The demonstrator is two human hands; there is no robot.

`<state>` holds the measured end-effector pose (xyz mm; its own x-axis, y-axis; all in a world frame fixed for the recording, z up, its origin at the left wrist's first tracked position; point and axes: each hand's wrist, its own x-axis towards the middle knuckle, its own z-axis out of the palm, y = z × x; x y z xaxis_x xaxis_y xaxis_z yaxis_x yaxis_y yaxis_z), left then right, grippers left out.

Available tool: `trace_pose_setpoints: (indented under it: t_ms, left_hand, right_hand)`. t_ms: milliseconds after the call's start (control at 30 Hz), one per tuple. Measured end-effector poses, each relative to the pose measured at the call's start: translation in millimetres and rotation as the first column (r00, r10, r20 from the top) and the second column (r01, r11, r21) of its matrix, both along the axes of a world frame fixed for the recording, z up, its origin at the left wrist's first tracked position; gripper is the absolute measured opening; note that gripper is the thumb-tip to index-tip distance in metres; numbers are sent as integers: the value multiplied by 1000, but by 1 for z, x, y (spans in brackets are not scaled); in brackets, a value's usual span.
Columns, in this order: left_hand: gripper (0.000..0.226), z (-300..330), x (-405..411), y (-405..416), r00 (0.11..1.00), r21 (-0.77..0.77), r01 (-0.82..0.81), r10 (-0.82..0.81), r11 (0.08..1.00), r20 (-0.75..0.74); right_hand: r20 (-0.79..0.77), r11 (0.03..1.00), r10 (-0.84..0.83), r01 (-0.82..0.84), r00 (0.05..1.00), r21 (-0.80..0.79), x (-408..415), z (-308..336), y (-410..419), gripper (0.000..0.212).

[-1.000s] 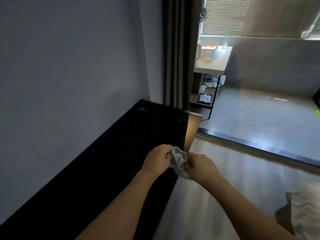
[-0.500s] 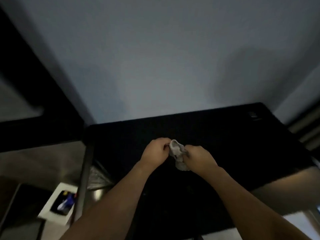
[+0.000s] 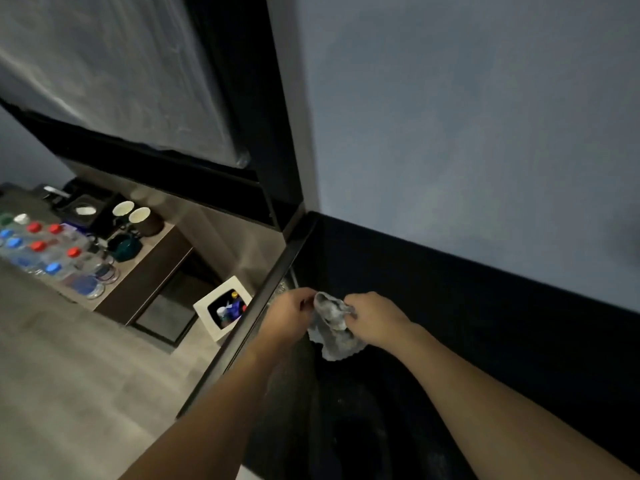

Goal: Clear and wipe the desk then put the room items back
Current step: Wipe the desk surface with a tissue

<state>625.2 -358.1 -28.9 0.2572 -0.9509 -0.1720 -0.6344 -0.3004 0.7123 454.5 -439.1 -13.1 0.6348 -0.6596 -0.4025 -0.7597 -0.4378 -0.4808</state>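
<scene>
desk edge and side shelf now show; both hands still pinch the cloth.

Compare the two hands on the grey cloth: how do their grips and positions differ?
The left hand pinches the grey cloth at its upper left edge, over the desk's left edge. The right hand grips the cloth's right side, over the dark desk top. Most of the cloth hangs below the right hand, little below the left. Both hands hold the same bunched cloth above the desk, not yet pressed flat.
</scene>
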Motion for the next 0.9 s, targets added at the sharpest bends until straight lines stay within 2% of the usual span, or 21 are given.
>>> trace_pose_setpoints:
  t_ms: [100, 200, 233, 267, 300, 367, 467, 500, 567, 667, 800, 900]
  left_hand:
    - [22, -1, 27, -71, 999, -101, -19, 22, 995, 33]
    - [23, -11, 54, -139, 997, -171, -58, 67, 984, 45]
    - [25, -22, 63, -156, 996, -179, -54, 66, 982, 61]
    - [28, -31, 69, -170, 995, -162, -42, 55, 986, 77]
    - [32, -42, 73, -181, 996, -116, -40, 50, 992, 80]
    - [36, -68, 79, -197, 996, -29, -55, 57, 998, 64]
    - [31, -108, 75, -225, 981, -74, -56, 68, 996, 180]
    - [35, -123, 70, -235, 972, -54, -57, 67, 997, 226]
    - [55, -154, 55, -248, 933, 31, -88, 71, 996, 353]
    - [66, -188, 30, -255, 845, -2, -150, 129, 989, 520]
    - [68, -192, 23, -274, 831, -89, -164, 186, 982, 525]
    - [57, -204, 30, -280, 853, -100, -134, 167, 986, 495]
  right_hand:
    - [5, 995, -23, 23, 1000, -93, 21, 4, -65, 19]
    - [55, 958, -41, 55, 998, -282, 40, -2, -122, 9]
    - [112, 942, -51, 85, 992, -325, 46, -12, -135, 10]
    - [154, 929, -69, 120, 986, -350, 51, -26, -145, 23]
    - [155, 924, -101, 151, 983, -351, 55, -45, -151, 39]
    - [65, 932, -198, 208, 978, -297, 58, -89, -152, 62]
    - [-124, 947, -252, 218, 960, -235, 52, -160, -139, 75]
    - [-142, 940, -253, 209, 957, -269, 50, -176, -133, 77]
    - [-116, 908, -260, 202, 959, -368, 45, -196, -129, 76]
    - [-62, 874, -272, 220, 960, -433, 44, -203, -130, 74]
    - [-85, 876, -278, 216, 957, -431, 44, -205, -131, 75]
    - [-87, 879, -294, 234, 952, -415, 44, -203, -130, 76]
